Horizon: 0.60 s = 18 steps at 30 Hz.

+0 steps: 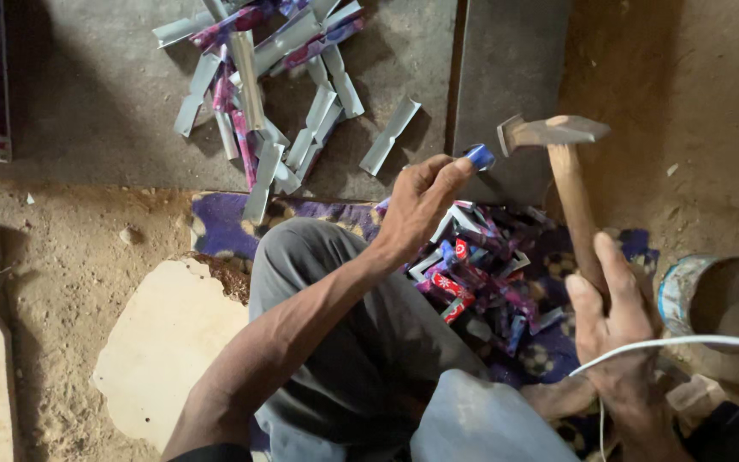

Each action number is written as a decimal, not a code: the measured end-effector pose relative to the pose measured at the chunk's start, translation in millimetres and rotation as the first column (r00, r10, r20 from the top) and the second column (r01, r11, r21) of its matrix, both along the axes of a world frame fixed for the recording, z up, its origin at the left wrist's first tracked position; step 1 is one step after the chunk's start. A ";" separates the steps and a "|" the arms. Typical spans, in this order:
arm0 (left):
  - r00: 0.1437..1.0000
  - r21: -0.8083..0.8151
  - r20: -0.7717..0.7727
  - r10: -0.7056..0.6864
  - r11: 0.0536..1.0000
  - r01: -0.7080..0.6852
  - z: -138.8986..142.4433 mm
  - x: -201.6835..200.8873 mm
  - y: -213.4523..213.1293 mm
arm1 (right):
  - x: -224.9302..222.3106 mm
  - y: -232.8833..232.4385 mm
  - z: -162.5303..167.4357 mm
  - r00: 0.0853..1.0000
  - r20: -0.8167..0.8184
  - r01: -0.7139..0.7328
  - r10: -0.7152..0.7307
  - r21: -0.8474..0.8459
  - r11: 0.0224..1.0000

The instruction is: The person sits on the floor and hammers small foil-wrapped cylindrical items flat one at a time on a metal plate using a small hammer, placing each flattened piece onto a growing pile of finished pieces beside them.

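My left hand [416,201] pinches a small blue folded metal piece [479,156] over the dark slab [506,77]. My right hand [613,329] grips the wooden handle of a hammer [562,162], whose steel head is raised just right of the blue piece. Below the left hand lies a heap of folded coloured metal pieces [481,269] on a patterned purple cloth [224,227]. My grey-trousered knee [327,291] sits under the left arm.
Several flat silvery and coloured metal strips [271,85] lie scattered on the grey slab at the top. A round tin [703,295] stands at the right on dirt ground. A pale flat stone [168,342] lies at the left. A white cable [686,342] crosses my right wrist.
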<state>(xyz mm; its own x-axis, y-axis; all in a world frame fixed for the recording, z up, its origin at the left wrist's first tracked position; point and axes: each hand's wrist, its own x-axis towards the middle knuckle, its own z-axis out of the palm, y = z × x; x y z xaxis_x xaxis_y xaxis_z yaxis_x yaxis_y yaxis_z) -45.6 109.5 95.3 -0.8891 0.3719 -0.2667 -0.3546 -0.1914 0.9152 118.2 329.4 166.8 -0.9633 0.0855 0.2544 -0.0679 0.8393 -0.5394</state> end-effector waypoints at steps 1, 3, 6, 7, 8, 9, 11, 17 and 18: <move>1.000 -0.011 -0.008 0.002 1.000 -0.002 0.3 0.1 0.5 | 2.3 1.4 8.6 0.999 -0.046 -0.021 0.024 0.067 0.997; 1.000 -0.029 -0.029 0.007 1.000 -0.008 2.0 -0.4 2.7 | 0.2 0.6 18.9 0.996 0.091 0.011 -0.020 0.098 0.995; 0.999 0.121 0.054 -0.007 0.993 0.000 3.5 0.7 1.8 | 1.0 -5.3 21.5 0.991 0.115 0.065 -0.075 0.086 0.994; 0.999 0.075 -0.003 -0.037 0.997 0.037 3.7 -1.7 -0.5 | -1.9 -4.6 19.0 0.993 0.086 0.074 -0.081 0.073 0.995; 0.996 0.024 -0.056 -0.066 0.997 0.068 3.5 -3.5 -4.4 | -4.1 -1.7 16.5 0.997 0.043 0.063 -0.066 0.069 0.996; 0.989 -0.028 -0.099 -0.107 0.994 0.105 2.3 -2.6 -7.1 | -0.7 2.4 15.2 0.998 0.008 0.060 -0.061 0.064 0.996; 0.901 -0.284 -0.412 -0.131 0.959 0.010 -1.6 -10.2 -4.4 | 12.5 10.0 13.5 0.997 -0.058 0.059 -0.057 0.034 0.998; 0.863 -0.492 -0.443 -0.243 0.871 -0.007 -3.2 -5.4 -5.3 | 25.0 5.6 -0.3 0.995 -0.076 0.057 -0.060 -0.042 0.998; 0.864 -0.481 -0.450 -0.226 0.877 -0.021 -3.5 -7.4 -5.4 | 18.4 4.5 -4.2 0.998 0.024 0.050 -0.050 0.007 0.999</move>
